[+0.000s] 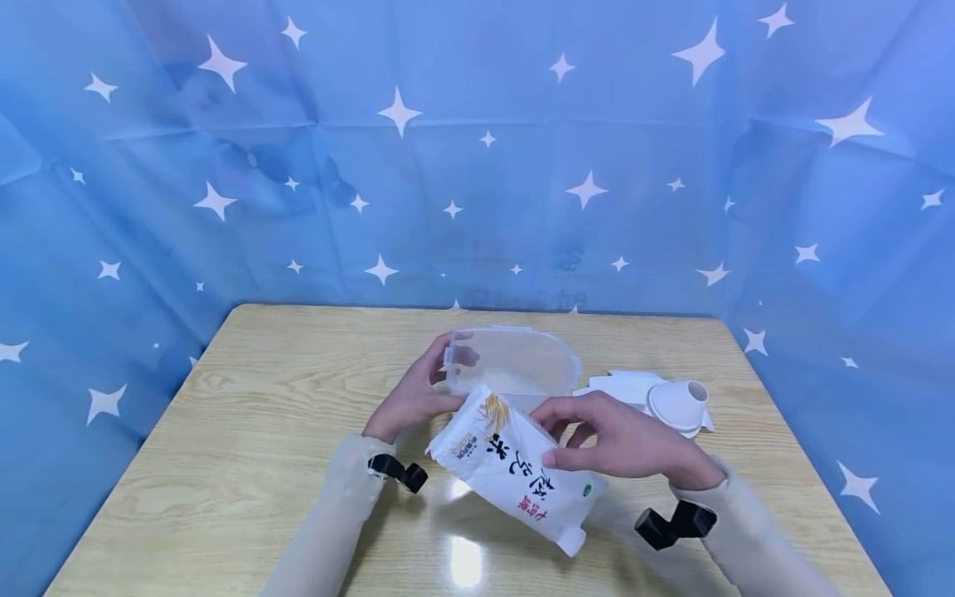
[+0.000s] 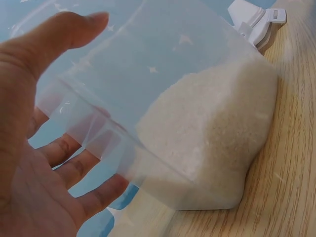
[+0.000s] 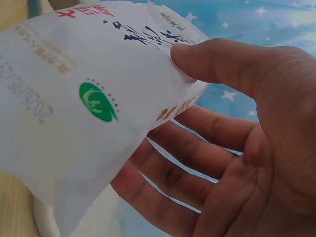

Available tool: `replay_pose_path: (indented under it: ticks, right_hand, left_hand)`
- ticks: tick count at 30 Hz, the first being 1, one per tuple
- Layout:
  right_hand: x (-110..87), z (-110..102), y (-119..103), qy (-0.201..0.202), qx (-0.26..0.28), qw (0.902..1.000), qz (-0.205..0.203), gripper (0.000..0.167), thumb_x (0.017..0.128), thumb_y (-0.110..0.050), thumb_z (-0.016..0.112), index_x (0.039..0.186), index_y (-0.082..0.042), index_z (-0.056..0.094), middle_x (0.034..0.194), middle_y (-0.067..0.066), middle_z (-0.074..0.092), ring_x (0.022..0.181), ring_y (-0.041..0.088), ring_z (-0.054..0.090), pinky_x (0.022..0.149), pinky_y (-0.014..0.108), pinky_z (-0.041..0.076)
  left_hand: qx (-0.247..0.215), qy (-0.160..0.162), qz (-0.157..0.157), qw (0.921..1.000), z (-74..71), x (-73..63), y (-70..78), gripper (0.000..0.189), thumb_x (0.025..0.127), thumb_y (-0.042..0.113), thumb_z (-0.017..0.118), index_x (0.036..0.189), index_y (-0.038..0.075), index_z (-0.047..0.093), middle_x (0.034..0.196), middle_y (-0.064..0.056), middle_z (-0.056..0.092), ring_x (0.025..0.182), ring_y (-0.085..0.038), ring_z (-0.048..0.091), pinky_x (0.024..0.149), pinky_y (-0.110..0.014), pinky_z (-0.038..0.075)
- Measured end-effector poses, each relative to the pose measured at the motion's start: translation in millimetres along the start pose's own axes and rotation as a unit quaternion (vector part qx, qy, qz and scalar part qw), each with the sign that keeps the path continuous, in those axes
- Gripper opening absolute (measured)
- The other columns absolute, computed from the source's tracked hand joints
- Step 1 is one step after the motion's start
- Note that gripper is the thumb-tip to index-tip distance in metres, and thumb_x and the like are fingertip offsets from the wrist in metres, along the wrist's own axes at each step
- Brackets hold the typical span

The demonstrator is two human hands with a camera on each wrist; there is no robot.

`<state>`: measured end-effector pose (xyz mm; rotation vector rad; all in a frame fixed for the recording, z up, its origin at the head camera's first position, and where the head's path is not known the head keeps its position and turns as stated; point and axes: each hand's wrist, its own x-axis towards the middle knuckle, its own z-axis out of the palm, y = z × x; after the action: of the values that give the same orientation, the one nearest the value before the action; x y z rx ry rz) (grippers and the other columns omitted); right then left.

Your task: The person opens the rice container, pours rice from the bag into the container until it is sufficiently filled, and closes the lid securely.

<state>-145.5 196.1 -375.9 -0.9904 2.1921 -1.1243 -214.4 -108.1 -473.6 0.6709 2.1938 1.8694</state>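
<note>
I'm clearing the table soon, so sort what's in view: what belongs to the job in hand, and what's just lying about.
In the job:
clear container, holding rice, in the left hand
white printed bag, in the right hand

Lying about:
white spouted piece on the table, untouched; possibly a lid

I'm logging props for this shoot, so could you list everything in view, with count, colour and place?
bag: 1, white with black, red, gold and green print, tilted in front of the container
container: 1, clear, towards the table's far edge
rice: one heap, whitish, inside the container
lid with a cup-shaped part: 1, white, on the table right of the container
table: 1, light wood, beneath everything
cloth: blue with white stars, behind and beside the table
wrist cameras: 2, black, one per wrist
sleeves: 2, off-white, both arms
left hand: 1, at the container's left end
right hand: 1, gripping the bag
</note>
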Motion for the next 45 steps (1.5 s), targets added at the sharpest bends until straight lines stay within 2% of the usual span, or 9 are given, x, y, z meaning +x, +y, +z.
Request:
replay_pose_path:
  ticks: [5,10,13,21,25,35,45]
  right_hand:
    - [4.2,7.4,4.5,-0.028,-0.004,0.9996,0.005,0.03,0.098,-0.033,0.071,0.127,-0.026,0.067,0.107,-0.008,0.074,0.096,0.009,0.07,0.08,0.029,0.063]
    - [9.1,15.6,15.3,-0.068,0.006,0.9976,-0.003,0.028,0.098,-0.031,0.071,0.125,-0.025,0.068,0.103,-0.008,0.074,0.092,0.007,0.07,0.075,0.03,0.064]
    - [10.9,20.1,22.0,-0.088,0.006,0.9961,0.007,0.026,0.098,-0.031,0.07,0.124,-0.026,0.068,0.1,-0.009,0.074,0.09,0.006,0.069,0.074,0.029,0.063]
    - [13.1,29.8,33.3,-0.117,-0.057,0.9911,0.029,0.029,0.097,-0.031,0.07,0.126,-0.026,0.07,0.103,-0.016,0.071,0.092,-0.001,0.065,0.081,0.024,0.059]
    - [13.1,33.5,34.7,-0.137,-0.063,0.9873,0.049,0.032,0.097,-0.03,0.07,0.129,-0.023,0.07,0.103,-0.017,0.072,0.092,-0.003,0.066,0.081,0.021,0.057]
    - [12.7,42.6,43.9,-0.128,-0.061,0.9865,0.082,0.031,0.097,-0.03,0.071,0.128,-0.028,0.069,0.1,-0.016,0.07,0.09,-0.003,0.064,0.076,0.02,0.055]
    - [7.1,44.5,48.0,-0.104,-0.046,0.9893,0.092,0.03,0.097,-0.031,0.071,0.127,-0.028,0.069,0.105,-0.017,0.07,0.092,-0.001,0.064,0.083,0.022,0.057]
  left_hand:
    - [0.003,-0.001,-0.003,1.0,0.0,0.4,2.1,0.09,0.08,0.011,0.087,0.15,0.041,0.04,0.138,-0.005,0.058,0.124,-0.032,0.06,0.102,-0.049,0.052]
    - [0.016,0.007,-0.003,0.9998,0.7,0.2,2.2,0.091,0.078,0.019,0.091,0.149,0.043,0.04,0.136,0.0,0.06,0.124,-0.024,0.06,0.107,-0.051,0.049]
    - [0.016,0.006,-0.005,0.9998,0.8,-0.2,1.6,0.091,0.078,0.02,0.091,0.149,0.044,0.04,0.136,0.001,0.059,0.126,-0.023,0.059,0.11,-0.053,0.047]
    - [0.009,0.006,-0.018,0.9998,0.9,-1.6,2.3,0.09,0.079,0.022,0.091,0.149,0.046,0.04,0.138,0.0,0.059,0.128,-0.023,0.057,0.111,-0.054,0.046]
    - [0.011,0.006,-0.022,0.9997,1.2,-1.9,3.0,0.09,0.079,0.022,0.091,0.149,0.047,0.04,0.138,0.0,0.059,0.129,-0.022,0.057,0.111,-0.054,0.046]
    - [0.011,0.01,-0.033,0.9994,2.2,-3.0,1.0,0.091,0.078,0.026,0.092,0.149,0.048,0.039,0.138,0.002,0.059,0.126,-0.026,0.06,0.11,-0.055,0.047]
    - [0.003,0.003,-0.028,0.9996,2.1,-1.8,-0.6,0.091,0.078,0.026,0.091,0.149,0.048,0.039,0.138,0.002,0.058,0.125,-0.026,0.061,0.108,-0.052,0.049]
